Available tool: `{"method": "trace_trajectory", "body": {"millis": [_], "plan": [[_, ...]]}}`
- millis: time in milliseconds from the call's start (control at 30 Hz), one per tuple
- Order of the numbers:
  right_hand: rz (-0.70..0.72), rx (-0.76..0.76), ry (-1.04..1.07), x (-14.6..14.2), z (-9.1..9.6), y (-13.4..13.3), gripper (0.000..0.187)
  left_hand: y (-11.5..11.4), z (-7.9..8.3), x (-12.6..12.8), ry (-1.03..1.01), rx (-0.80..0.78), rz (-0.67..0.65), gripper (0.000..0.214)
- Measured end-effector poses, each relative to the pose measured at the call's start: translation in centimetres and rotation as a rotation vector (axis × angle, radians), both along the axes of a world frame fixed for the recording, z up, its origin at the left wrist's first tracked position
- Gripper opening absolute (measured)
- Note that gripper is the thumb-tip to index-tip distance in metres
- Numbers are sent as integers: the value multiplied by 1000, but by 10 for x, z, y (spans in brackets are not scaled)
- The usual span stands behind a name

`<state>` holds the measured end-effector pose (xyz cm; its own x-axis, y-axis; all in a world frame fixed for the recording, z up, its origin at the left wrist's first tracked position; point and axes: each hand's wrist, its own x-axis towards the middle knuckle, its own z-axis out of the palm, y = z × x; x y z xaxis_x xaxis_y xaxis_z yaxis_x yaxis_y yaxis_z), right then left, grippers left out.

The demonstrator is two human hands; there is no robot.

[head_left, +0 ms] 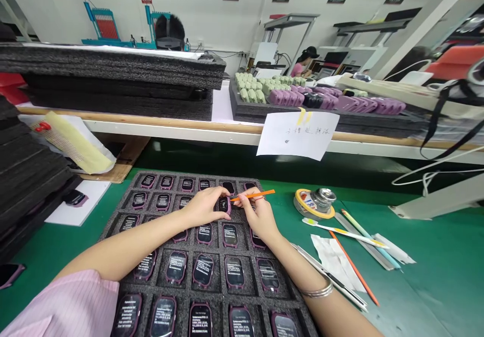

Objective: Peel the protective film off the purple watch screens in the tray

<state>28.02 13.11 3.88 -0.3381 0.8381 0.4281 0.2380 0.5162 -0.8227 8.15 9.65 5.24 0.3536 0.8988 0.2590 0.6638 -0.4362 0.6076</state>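
My left hand (209,206) grips a purple-framed smartwatch body (224,205) between thumb and fingers, just above the foam tray. Its dark screen is lit with something too small to read. In my right hand (260,216) is a thin orange stick (266,192), pinched so that its left end meets the watch's right side. What the tip of the stick is like I cannot make out. Under both hands lies a dark foam tray (195,268) with rows of purple smartwatches (203,270), many with white text on their screens.
On the right of the green table are a tape roll with a metal-topped jar (323,200), a toothbrush (346,233), white tissue (335,256), an orange stick (353,268) and tweezers (333,279). Foam stacks (121,95) and a handwritten paper (297,134) sit ahead. Two people are beyond.
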Motion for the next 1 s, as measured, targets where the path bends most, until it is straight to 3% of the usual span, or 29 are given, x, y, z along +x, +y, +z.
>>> {"method": "trace_trajectory", "body": {"millis": [1000], "plan": [[-9,-29,-3,1,1,-2,42,1,-2,0,-12,-3,-12,52]]}}
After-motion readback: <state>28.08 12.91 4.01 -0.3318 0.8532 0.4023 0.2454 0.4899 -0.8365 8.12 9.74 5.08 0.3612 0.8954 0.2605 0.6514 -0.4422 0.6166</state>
